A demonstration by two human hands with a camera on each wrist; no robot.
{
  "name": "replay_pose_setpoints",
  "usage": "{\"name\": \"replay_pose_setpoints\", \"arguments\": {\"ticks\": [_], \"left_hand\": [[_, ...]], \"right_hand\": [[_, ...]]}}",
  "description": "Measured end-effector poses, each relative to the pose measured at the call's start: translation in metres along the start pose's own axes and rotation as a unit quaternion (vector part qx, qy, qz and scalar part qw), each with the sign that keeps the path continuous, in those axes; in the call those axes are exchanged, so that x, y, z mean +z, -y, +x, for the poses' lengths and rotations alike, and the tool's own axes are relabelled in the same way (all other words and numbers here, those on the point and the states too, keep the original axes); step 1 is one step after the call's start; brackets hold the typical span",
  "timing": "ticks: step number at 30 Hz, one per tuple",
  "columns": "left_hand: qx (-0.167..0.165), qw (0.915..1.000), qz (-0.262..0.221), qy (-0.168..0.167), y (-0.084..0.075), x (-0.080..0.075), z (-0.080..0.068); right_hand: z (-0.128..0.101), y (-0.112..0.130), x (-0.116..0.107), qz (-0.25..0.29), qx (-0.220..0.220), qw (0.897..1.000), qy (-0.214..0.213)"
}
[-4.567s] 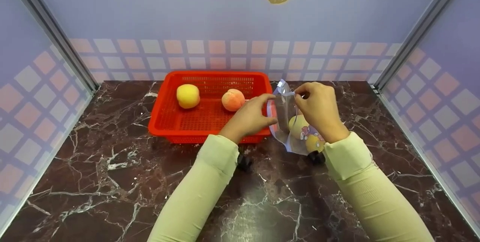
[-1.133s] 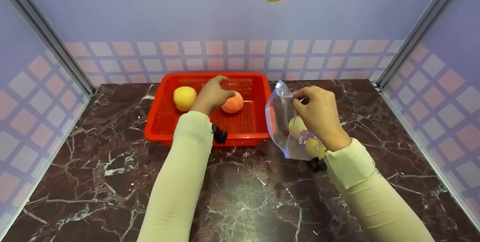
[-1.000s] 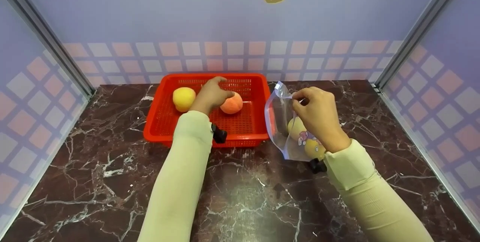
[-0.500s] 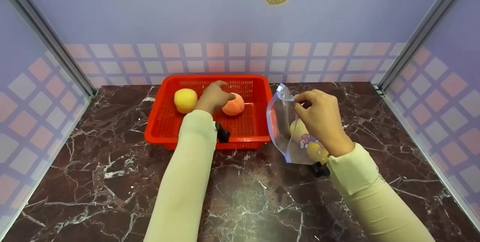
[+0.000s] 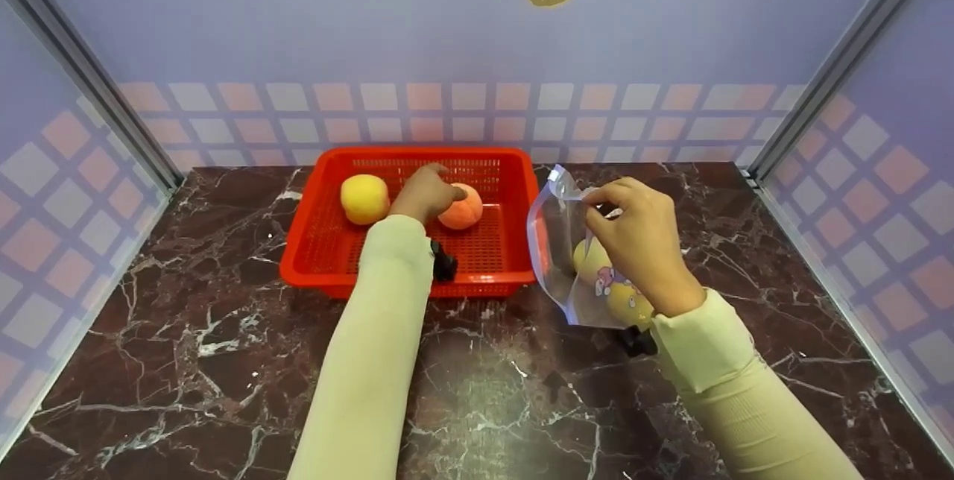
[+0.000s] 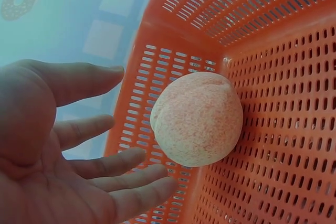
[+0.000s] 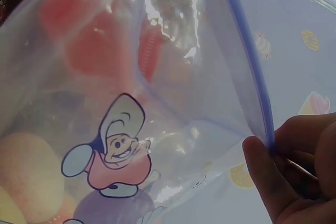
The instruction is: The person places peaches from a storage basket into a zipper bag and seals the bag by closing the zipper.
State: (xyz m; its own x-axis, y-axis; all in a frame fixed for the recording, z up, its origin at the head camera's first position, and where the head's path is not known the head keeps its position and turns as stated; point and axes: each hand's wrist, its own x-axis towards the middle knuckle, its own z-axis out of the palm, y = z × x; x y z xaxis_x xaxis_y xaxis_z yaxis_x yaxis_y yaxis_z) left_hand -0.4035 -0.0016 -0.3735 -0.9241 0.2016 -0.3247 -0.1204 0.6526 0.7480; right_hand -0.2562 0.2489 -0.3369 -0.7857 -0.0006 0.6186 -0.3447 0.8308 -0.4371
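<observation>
My left hand (image 5: 426, 193) is inside the red basket, beside a pink-orange peach (image 5: 460, 208). In the left wrist view its fingers are spread and slightly bent, with a gap between them and the peach (image 6: 198, 120). With thumb and fingertips, my right hand (image 5: 633, 230) pinches the blue-edged rim of a clear zip bag (image 5: 560, 241), whose mouth gapes toward the basket. Pale yellow fruit (image 5: 624, 304) shows through the bag's printed side. The right wrist view gives the pinch on the rim close up, a cartoon print and rounded fruit (image 7: 34, 177) in the bag.
The red plastic basket (image 5: 408, 278) stands at the back of the dark marbled table (image 5: 492, 390). Another fruit, yellow (image 5: 364, 199), lies in it on the left. Patterned panels (image 5: 417, 33) enclose the back and both sides.
My left hand has gone from the bag's mouth leftward into the basket, beside the peach, shifting only slightly over the last second. The right hand keeps pinching the bag's rim.
</observation>
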Motion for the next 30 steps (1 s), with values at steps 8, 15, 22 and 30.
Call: {"name": "replay_pose_setpoints", "arguments": {"ticks": [8, 15, 22, 30], "left_hand": [[0.000, 0.9998, 0.021, 0.007, -0.003, 0.003, 0.010], [-0.013, 0.9995, 0.027, 0.012, -0.002, 0.004, 0.015], [-0.022, 0.9992, 0.031, 0.017, 0.004, 0.007, 0.022], [-0.028, 0.9990, 0.025, 0.024, 0.011, 0.013, 0.034]], "right_hand": [[-0.001, -0.002, -0.002, -0.001, 0.003, 1.000, 0.000], [-0.003, -0.003, 0.001, 0.011, 0.006, 1.000, 0.005], [-0.005, -0.004, 0.001, 0.016, 0.002, 1.000, -0.003], [-0.006, -0.006, 0.002, 0.025, -0.001, 1.000, -0.007]]}}
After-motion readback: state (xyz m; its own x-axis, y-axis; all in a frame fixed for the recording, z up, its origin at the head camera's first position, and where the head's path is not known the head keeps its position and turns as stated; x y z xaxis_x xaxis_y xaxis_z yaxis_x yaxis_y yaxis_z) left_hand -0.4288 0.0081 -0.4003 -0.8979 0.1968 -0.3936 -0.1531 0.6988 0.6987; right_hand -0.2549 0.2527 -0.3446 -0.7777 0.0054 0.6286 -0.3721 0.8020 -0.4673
